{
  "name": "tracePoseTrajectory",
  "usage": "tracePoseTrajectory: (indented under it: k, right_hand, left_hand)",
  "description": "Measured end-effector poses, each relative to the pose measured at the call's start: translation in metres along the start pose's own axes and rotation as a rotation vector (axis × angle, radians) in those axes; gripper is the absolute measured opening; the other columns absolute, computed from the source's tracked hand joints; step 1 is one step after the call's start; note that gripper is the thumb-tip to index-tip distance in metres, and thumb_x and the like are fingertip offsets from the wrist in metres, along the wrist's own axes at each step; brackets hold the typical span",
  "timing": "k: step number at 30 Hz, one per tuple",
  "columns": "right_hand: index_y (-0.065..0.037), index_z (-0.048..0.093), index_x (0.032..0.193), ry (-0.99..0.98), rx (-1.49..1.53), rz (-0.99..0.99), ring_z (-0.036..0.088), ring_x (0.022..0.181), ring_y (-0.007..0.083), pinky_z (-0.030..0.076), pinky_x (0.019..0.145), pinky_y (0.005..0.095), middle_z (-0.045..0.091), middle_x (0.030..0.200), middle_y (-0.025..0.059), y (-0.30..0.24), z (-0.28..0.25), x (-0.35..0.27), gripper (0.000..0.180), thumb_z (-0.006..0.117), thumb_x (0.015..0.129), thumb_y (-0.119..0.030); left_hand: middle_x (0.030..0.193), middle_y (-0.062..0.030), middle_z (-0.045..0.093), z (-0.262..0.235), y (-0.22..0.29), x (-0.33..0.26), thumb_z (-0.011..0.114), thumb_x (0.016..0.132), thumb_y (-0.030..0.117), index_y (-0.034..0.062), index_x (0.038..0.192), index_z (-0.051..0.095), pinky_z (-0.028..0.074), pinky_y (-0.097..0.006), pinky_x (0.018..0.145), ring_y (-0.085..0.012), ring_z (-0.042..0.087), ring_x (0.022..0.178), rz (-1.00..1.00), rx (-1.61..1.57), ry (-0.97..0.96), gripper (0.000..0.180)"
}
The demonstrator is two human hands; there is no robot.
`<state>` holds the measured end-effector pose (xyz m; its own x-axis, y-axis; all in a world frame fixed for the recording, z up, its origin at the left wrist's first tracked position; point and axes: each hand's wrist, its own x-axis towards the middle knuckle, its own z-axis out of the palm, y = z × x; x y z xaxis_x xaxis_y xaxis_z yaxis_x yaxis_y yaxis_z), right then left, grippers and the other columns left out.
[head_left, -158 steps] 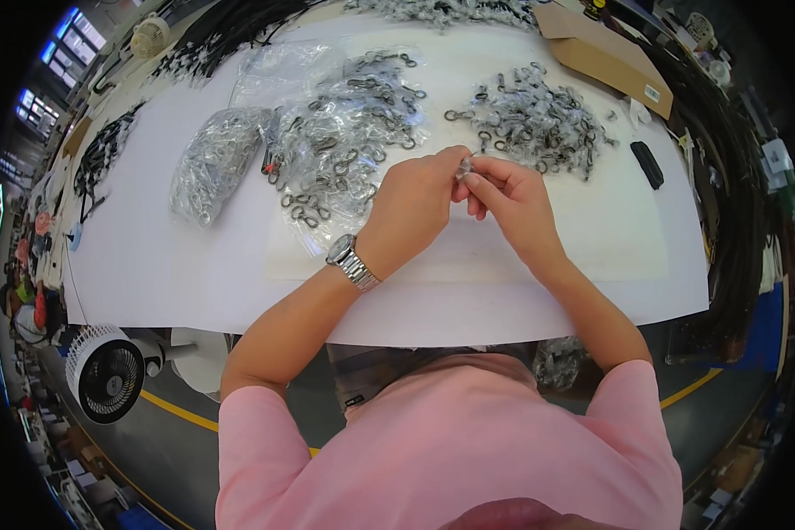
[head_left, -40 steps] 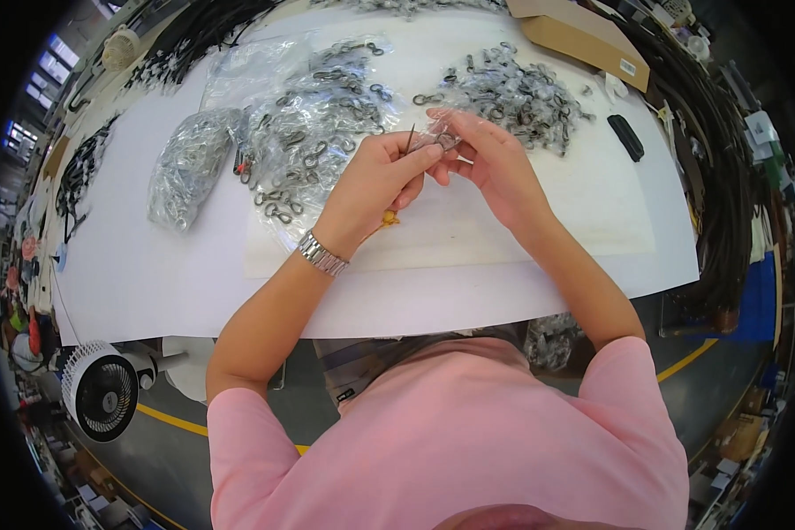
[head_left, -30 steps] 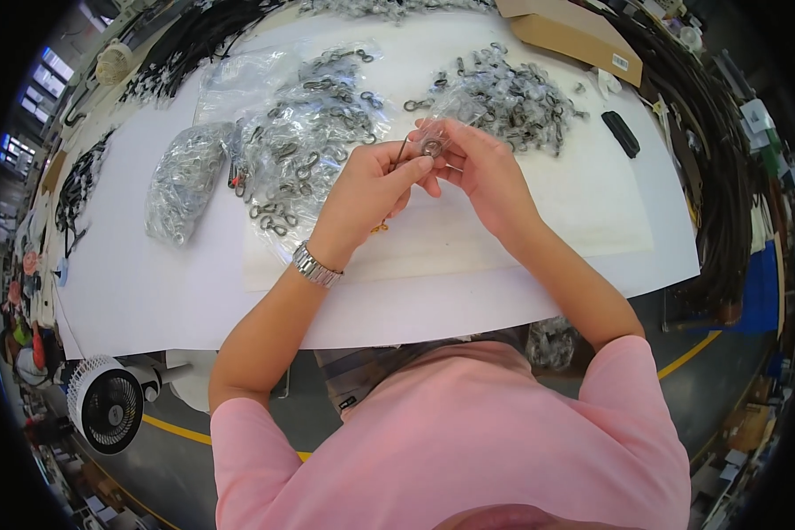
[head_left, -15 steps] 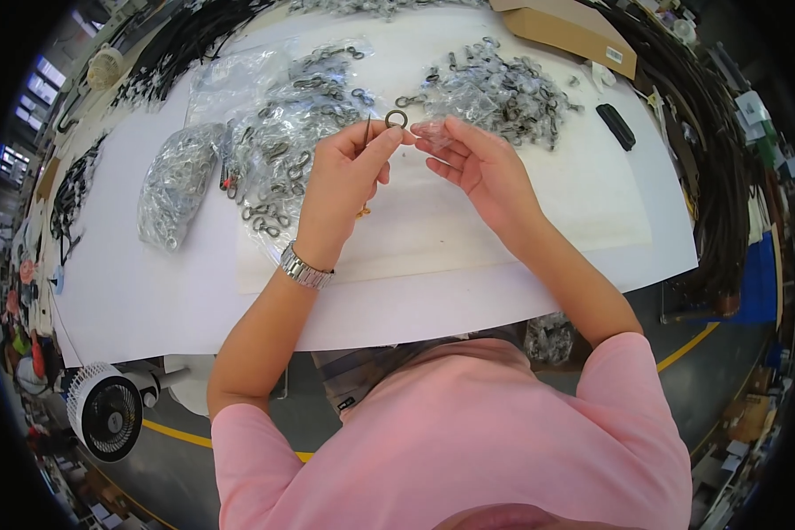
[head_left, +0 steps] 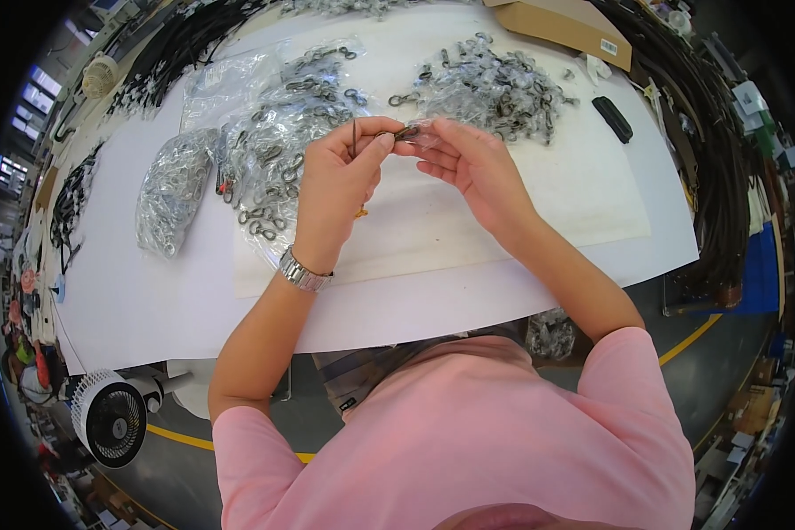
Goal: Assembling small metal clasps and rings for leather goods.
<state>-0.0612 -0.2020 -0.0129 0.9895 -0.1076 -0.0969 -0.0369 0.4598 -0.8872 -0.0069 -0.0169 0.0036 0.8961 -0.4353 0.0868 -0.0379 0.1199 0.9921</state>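
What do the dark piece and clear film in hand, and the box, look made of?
Dark piece: probably metal, judging by its dark grey tone and faint sheen; plating or paint unclear.
Clear film: likely thin plastic, glossy, see-through.
Box: likely cardboard, matte brown with flat folded panels.

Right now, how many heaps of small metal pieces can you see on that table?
3: a left heap beside the left hand, a right heap beyond the right hand, and a far heap cut off at the picture's top; more may be hidden.
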Motion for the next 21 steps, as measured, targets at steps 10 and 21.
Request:
tracePoseTrajectory:
  k: [10,21]
  right_hand:
    - [0.001,0.07,0.119,-0.166,0.024,-0.034,0.064,0.084,0.0108,0.053,0.086,0.0283,0.074,0.105,0.0047,0.009,0.004,-0.001,0.038,0.05,0.11,-0.03]
    - [-0.001,0.071,0.119,-0.268,0.0,0.014,0.063,0.08,0.01,0.053,0.085,0.0304,0.072,0.099,0.0029,0.004,0.002,0.002,0.031,0.059,0.107,-0.027]
  left_hand:
    - [0.077,-0.0003,0.073,0.008,0.001,-0.006,0.064,0.1,0.011,-0.0021,0.13,0.064,0.035,-0.021,0.053,-0.0008,0.042,0.056,0.023,0.298,-0.055,0.033]
    - [0.077,-0.0062,0.07,0.002,0.011,0.005,0.061,0.103,0.014,-0.0037,0.141,0.055,0.027,-0.018,0.044,-0.0008,0.038,0.048,-0.103,0.088,-0.194,0.042]
